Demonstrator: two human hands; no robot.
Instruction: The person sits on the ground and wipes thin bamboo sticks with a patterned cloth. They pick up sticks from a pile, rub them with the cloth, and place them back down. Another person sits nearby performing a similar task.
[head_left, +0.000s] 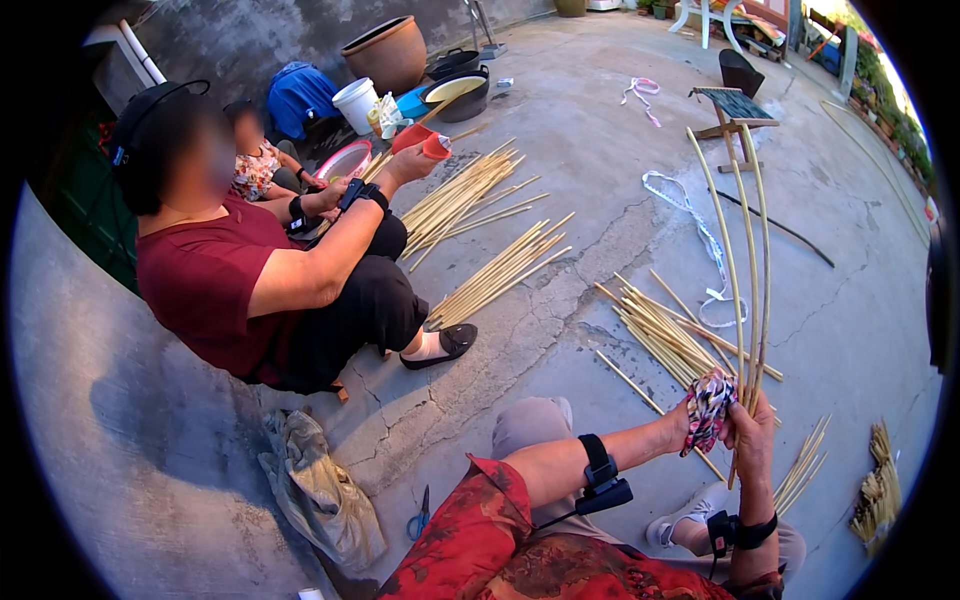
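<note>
Several long pale stalks (750, 262) stand nearly upright before me, gathered at their lower part. My right hand (754, 435) is closed around them near the bottom. Against the same stalks is my left hand (709, 416), with a patterned cloth (706, 412) wrapped over much of it; the cloth hides most of its fingers, so its exact hold cannot be told. Beyond my hands a pile of peeled stalks (660, 330) lies on the concrete. A smaller bunch of stalks (802, 465) lies to the right of my right wrist.
At left a co-worker (255, 270) sits with a red cloth (421, 141) in hand; another person (259, 161) sits behind. Stalk piles (499, 277) lie near them. Blue-handled scissors (418, 521), a crumpled sack (322, 487), a folding stool (735, 109) and a tied bundle (877, 487) are around.
</note>
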